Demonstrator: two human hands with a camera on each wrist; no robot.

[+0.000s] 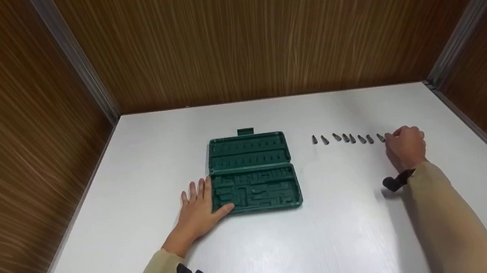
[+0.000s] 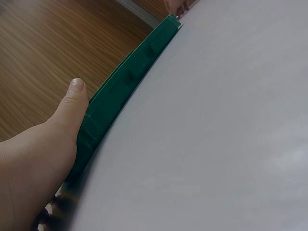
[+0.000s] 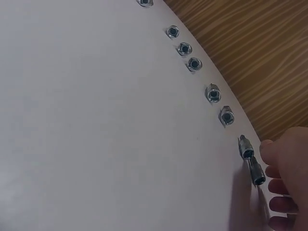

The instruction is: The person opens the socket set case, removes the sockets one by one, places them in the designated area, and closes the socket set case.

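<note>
Green plastic sits mid-worktop: an open tool case [image 1: 252, 172], lid flat toward the far wall, moulded tray toward the person, every slot bare as far as the head view shows. The left hand [image 1: 199, 209] lies flat beside the case's near-left corner, fingers straight and relaxed, thumb pressed against the case's edge; the left wrist view shows that thumb [image 2: 72, 103] along the green side wall [image 2: 125, 79], holding nothing, just steadying. Over to the right, well apart from the case, a row of small metal bits [image 1: 347, 138] runs left to right across the white worktop [image 1: 344, 234], lined up side by side. The right hand [image 1: 405, 146] is at the row's right end, knuckles up, fingers curled down toward the last pieces. From the right wrist view, two bits [image 3: 251, 161] lie end to end just beside the fingertips [image 3: 276, 168], their long axes pointing roughly along the row, the others standing on end. Whether the fingers actually pinch one of them or only touch it, I cannot tell; the contact is hidden at the frame edge. The relation that matters: the bits lie immediately left of the right hand's fingers, and the case lies farther left again, so the right hand is plainly the nearer one to the bits while the left is occupied bracing the case.
</note>
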